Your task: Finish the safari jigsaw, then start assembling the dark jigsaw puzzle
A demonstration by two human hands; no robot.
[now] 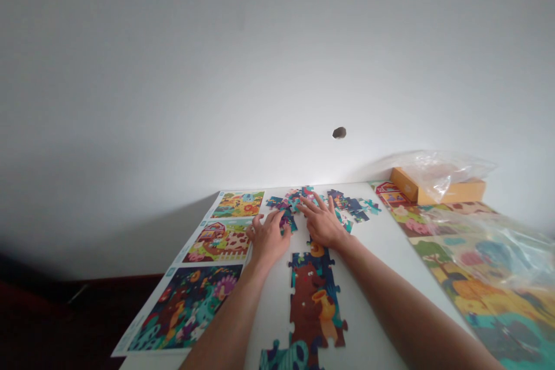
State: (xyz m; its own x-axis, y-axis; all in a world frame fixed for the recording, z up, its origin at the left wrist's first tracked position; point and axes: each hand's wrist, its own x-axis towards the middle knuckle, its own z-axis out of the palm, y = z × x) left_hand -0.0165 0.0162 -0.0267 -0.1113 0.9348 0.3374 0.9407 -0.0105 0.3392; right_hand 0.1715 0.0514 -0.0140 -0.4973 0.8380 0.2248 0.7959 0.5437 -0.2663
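Loose jigsaw puzzle pieces (358, 207) lie in a heap at the far end of the white table (368, 300). My right hand (324, 224) rests over the middle of that heap, fingers spread, hiding some pieces. At the heap's left edge is my left hand (269, 236), its fingers bent but apart, touching or just beside a dark piece. Between my forearms lies a joined puzzle strip (306, 306) showing a brown bear with a yellow horn. A teal patterned puzzle section (284, 356) adjoins it at the bottom of the view.
A printed picture sheet (173, 270) with three scenes lies along the left side. On the right are an assembled farm-and-animal puzzle (472, 277), an orange box (463, 192) and clear plastic bags (437, 170). A white wall (277, 69) with a hole (339, 133) stands behind the table.
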